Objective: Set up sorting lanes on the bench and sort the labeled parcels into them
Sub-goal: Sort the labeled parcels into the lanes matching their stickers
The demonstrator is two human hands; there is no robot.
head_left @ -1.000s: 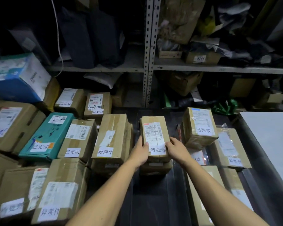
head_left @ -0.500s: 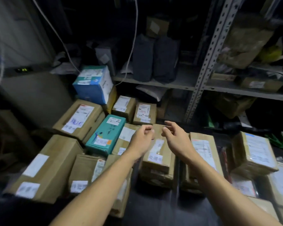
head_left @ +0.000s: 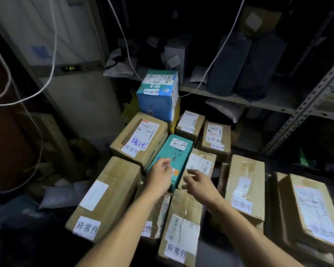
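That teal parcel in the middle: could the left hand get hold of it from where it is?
Probably yes. The left hand hangs over the near end of the teal parcel, whose top is bare. Brown parcels crowd its sides, so a side grip looks tight.

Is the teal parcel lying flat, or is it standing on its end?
Lying flat. The teal parcel shows its broad labelled face upward, wedged among the cardboard boxes, with the left hand over its near end.

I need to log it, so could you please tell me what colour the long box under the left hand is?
Teal box, with white labels; the head view shows it.
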